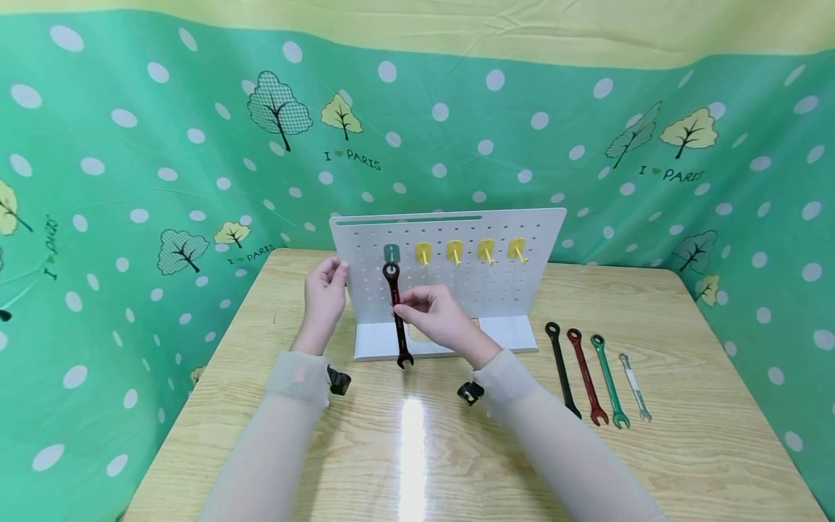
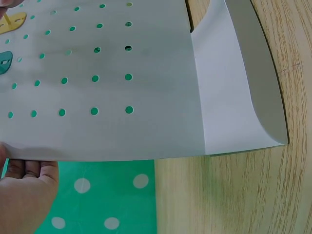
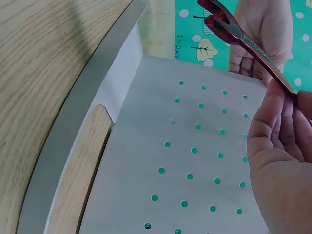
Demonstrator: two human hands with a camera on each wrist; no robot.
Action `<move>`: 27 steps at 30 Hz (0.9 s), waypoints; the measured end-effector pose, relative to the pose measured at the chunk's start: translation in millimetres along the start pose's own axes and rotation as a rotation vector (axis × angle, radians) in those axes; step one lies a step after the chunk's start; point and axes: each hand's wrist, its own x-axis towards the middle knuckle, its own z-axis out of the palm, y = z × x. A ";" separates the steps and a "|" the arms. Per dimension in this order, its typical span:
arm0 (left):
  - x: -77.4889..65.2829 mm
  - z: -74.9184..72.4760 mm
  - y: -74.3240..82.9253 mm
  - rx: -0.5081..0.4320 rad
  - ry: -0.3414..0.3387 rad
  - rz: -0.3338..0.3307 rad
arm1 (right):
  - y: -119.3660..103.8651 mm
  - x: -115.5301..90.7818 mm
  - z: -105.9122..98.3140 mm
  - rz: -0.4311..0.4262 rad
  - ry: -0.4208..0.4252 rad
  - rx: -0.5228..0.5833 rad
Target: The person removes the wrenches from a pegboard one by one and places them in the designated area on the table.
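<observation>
A white pegboard stand is upright on the table, with one teal hook and a row of yellow hooks. My left hand grips the board's left edge, and in the left wrist view its fingers curl behind that edge. My right hand pinches a dark red combination wrench near its middle, between thumb and fingers. The wrench hangs nearly vertical in front of the board, ring end up and just below the teal hook. Its open end shows clearly in the right wrist view.
Right of the stand lie a black wrench, a red wrench, a green wrench and a small silver wrench, side by side. A green dotted curtain hangs around the wooden table.
</observation>
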 end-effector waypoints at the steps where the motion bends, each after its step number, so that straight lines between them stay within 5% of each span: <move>1: 0.1 0.1 0.1 -0.002 0.000 -0.001 | -0.2 -0.4 0.1 -0.002 -0.001 -0.002; 27: 2.8 -0.8 -4.3 -0.023 -0.006 -0.009 | 3.4 -16.1 -8.9 -0.005 -0.020 -0.032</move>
